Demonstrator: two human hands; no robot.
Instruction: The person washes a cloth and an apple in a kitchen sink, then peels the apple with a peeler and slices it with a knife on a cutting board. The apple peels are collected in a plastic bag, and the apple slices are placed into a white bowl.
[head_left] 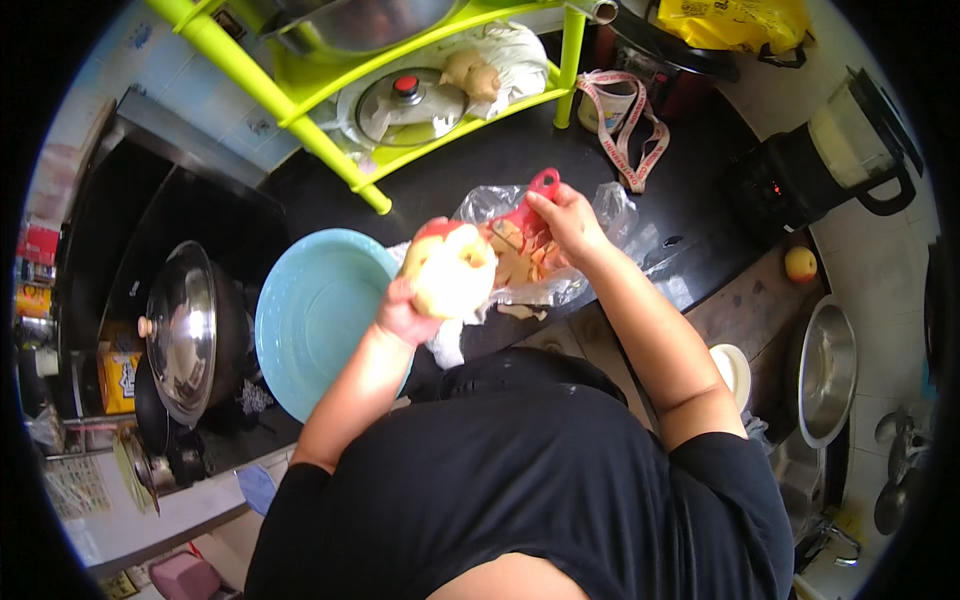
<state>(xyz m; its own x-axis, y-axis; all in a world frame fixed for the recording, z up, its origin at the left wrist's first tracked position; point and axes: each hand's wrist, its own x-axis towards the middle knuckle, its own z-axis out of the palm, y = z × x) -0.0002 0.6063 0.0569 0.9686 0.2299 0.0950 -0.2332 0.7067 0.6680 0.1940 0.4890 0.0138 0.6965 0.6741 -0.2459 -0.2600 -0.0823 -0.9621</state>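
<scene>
My left hand (402, 308) is wrapped round a half-peeled apple (452, 278); pale flesh faces up and some red skin is left along its far side. Just to the right, my right hand (570, 226) grips a red peeler (541, 187), its head close to the apple but seemingly apart from it. Beneath both hands a clear plastic bag (570, 290) lies spread on the black counter, with red and yellow peelings (515, 268) in it. A strip of peel (522, 312) rests near the counter's front edge. A white cloth (445, 345) sits partly hidden under my left hand.
Left of my arm stands a light blue basin (325, 310), beside a lidded wok (190, 330). A green rack (300, 120) with pots and a glass lid rises behind. To the right are a blender (825, 150), another apple (800, 264) and a metal bowl (828, 370).
</scene>
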